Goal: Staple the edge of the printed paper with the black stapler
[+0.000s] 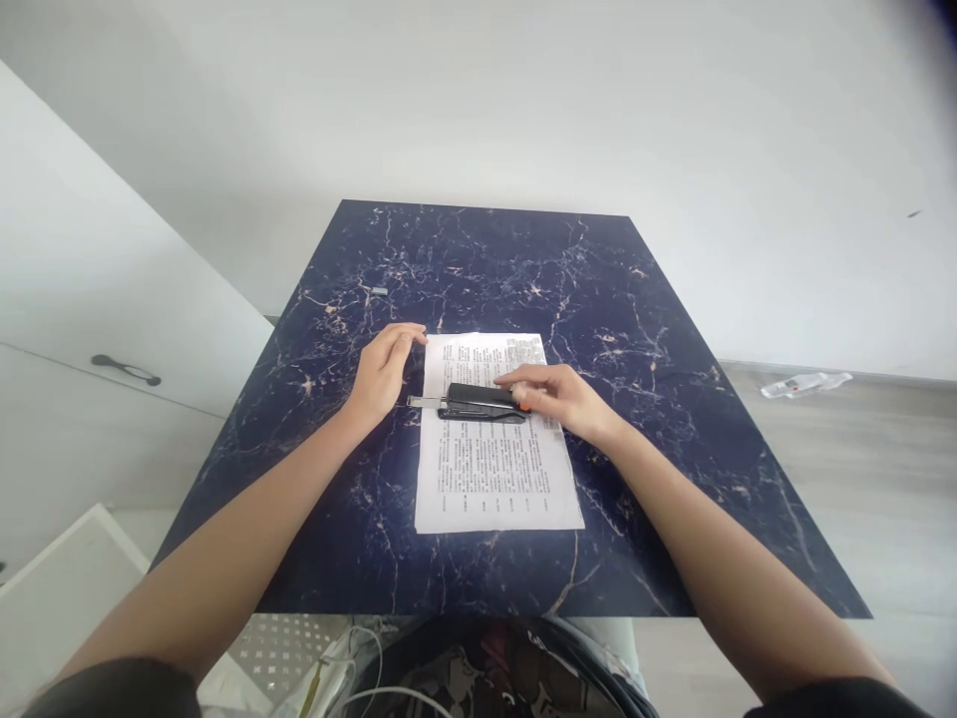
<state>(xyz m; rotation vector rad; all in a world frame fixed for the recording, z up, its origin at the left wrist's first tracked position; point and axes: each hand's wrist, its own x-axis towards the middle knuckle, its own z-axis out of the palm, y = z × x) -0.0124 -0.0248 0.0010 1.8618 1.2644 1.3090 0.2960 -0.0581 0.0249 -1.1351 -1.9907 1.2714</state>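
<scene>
A black stapler (489,395) lies across a printed sheaf of paper (493,479), with a silvery metal part (425,401) sticking out of its left end past the paper's edge. My right hand (564,399) grips the stapler's right end, thumb beside an orange spot there and fingers along the top. Just left of the paper, my left hand (383,371) rests with its fingers extended towards the paper's upper left edge. Nothing shows in it, though its palm side is partly hidden. A small greyish strip (379,291) lies farther back on the table.
The dark blue marble-patterned table (485,259) stands against a white wall. To the left is a white cabinet with a dark handle (126,370). Clear plastic packaging (805,384) lies on the floor at right. White cables (370,658) hang near my lap.
</scene>
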